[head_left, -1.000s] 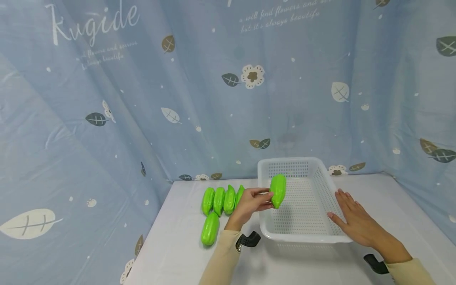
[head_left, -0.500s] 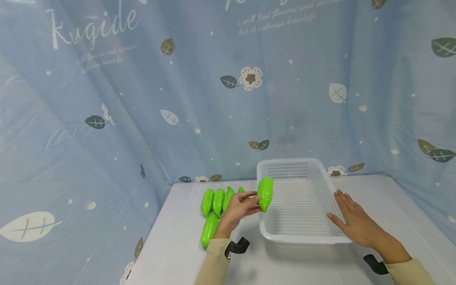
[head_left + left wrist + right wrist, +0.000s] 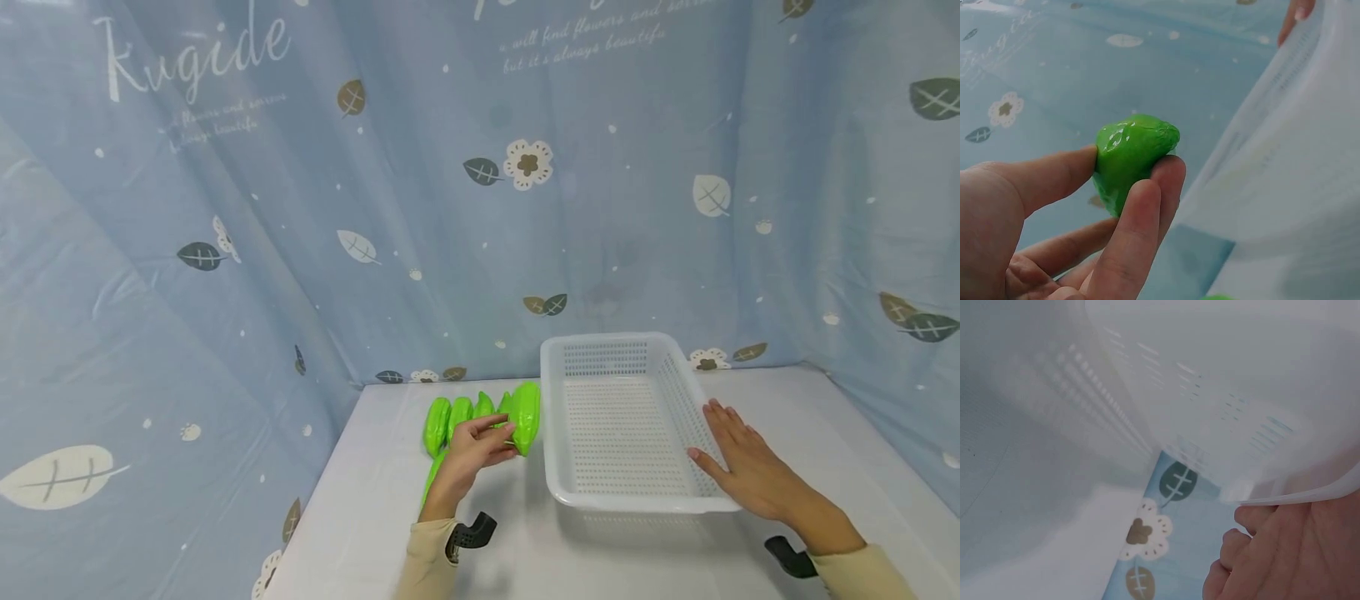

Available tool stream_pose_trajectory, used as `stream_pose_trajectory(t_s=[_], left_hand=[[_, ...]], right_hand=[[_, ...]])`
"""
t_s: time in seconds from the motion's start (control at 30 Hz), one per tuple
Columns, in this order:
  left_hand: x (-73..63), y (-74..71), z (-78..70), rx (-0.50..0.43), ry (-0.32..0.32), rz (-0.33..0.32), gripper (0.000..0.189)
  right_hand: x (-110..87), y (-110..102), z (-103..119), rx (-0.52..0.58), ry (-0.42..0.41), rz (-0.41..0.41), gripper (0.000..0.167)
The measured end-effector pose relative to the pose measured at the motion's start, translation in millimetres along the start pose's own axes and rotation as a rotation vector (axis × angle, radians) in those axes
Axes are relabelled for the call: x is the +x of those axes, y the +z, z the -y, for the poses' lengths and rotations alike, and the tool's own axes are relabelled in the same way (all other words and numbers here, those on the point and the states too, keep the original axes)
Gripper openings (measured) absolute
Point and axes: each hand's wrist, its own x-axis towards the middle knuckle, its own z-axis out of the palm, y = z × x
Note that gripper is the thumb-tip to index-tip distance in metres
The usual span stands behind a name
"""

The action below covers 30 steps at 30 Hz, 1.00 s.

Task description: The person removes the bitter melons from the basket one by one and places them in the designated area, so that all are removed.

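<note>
My left hand (image 3: 465,458) pinches a glossy green ridged fruit (image 3: 525,418) between thumb and fingertips, just left of the white plastic basket (image 3: 622,502). In the left wrist view this green fruit (image 3: 1132,150) points one end at the camera, and the thumb and fingers press its sides. With fingers extended, my right hand (image 3: 757,471) rests against the basket's right rim. The right wrist view has that hand (image 3: 1285,556) at the basket's edge (image 3: 1310,499). No fruit shows inside the basket.
Several similar green fruits (image 3: 437,427) stand in a row on the white table (image 3: 337,517), left of the basket. Another green fruit (image 3: 433,477) lies in front of them, partly hidden by my left hand. A blue patterned curtain (image 3: 450,208) hangs behind the table.
My left hand has carried the green fruit leftward and slightly toward me, from over the basket's left side to outside it. My right hand stays at the rim.
</note>
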Motion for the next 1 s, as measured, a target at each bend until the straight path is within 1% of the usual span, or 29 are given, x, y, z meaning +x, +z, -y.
stream_pose_trajectory(t_s=[0.23,0.43,0.6,0.87,1.0], left_hand=[[-10.5,-17.9,3.3,0.029,-0.013,-0.051,0.059],[-18.7,-28.8,8.4,0.055,-0.006,-0.072,0.062],[-23.1,-34.3,10.5,0.08,-0.012,-0.102,0.062],[-28.2,-40.6,14.4,0.117,-0.023,-0.122,0.061],[-32.2,-43.3,16.5,0.147,-0.018,-0.129,0.063]], right_hand=[[-1.1,1,1,0.008,0.002,0.006,0.089],[-0.3,0,2,0.01,0.004,0.0,0.089],[0.4,0,2,0.007,0.001,-0.004,0.09],[0.1,0,2,0.012,0.001,-0.004,0.089],[0.1,-1,2,0.02,-0.002,-0.003,0.089]])
